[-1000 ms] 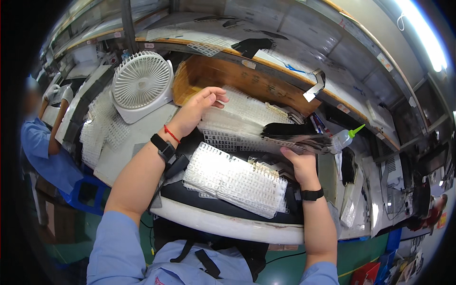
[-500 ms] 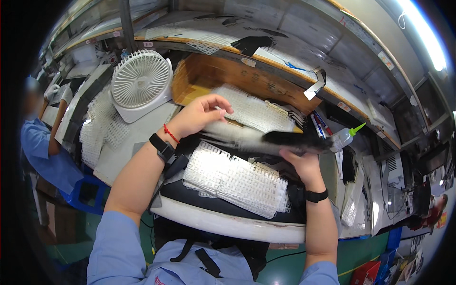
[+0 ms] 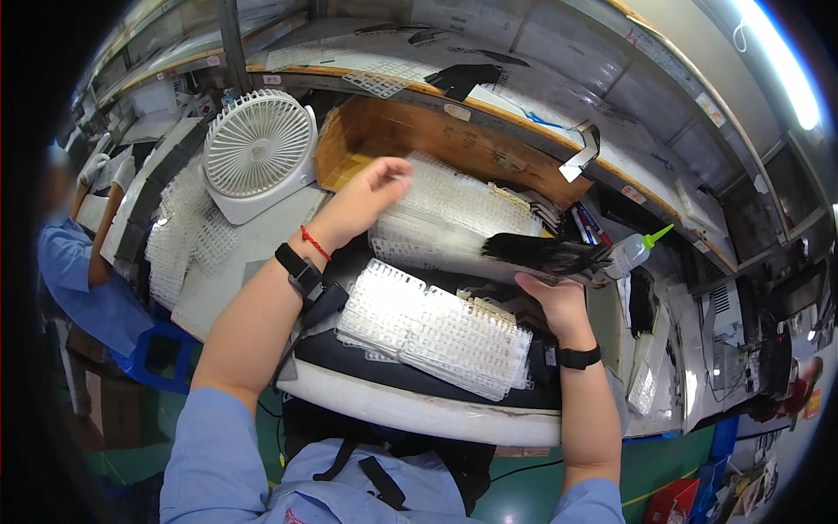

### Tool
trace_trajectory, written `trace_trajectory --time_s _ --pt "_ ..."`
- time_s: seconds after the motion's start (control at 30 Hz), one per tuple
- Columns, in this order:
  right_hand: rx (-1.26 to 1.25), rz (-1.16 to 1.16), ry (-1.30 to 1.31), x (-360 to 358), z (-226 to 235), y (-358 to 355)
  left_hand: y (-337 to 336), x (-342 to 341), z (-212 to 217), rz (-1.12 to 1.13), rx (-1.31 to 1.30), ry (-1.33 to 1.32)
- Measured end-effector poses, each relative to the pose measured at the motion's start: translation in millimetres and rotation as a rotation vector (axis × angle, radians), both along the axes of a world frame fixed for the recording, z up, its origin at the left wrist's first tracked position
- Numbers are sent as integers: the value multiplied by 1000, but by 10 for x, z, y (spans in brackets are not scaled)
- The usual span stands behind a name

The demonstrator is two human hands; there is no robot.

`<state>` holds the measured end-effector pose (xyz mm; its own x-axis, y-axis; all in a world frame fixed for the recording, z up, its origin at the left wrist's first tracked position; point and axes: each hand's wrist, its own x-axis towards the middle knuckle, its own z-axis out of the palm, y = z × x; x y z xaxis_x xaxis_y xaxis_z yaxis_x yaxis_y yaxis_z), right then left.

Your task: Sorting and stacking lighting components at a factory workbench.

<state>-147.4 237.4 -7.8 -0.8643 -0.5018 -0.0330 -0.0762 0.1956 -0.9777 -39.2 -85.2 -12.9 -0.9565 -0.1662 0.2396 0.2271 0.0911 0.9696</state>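
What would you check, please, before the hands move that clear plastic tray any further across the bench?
1. Left hand touches the clear tray: ok.
2. Right hand holds the tray's near right end: ok, though blurred.
3. Black strip lying steady on the tray: cannot tell, blurred.
4. White grid tray flat on the black mat: ok.
5. Squeeze bottle clear of the tray's right end: not ok, very close.

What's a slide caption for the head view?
Left hand on clear tray stack, right hand gripping black tray.
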Motion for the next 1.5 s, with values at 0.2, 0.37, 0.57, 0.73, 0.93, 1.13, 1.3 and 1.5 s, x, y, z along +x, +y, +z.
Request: trace_trajectory --time_s 0.2,0.37,0.57,0.73,0.93,1.13,1.3,1.5 --pt "43 0 17 -37 -46 49 -69 -26 -66 347 -1 -145" --pt "-40 57 -33 11 44 -3 -131 -52 -106 347 196 -103" --pt "-138 48 -32 0 -7 -20 -99 -84 -139 359 193 -160" --pt "18 37 0 1 22 -6 -92 -43 -78 389 48 -154" --pt "-36 52 -30 -6 11 -16 -123 -12 -59 379 125 -268" --pt "-138 63 -12 -4 -11 -28 -95 -8 -3 374 225 -270" --pt "-105 49 -47 -3 -7 -32 -136 8 -27 316 372 -266" --pt "-115 46 -42 3 4 -44 -144 5 -31 293 392 -247"
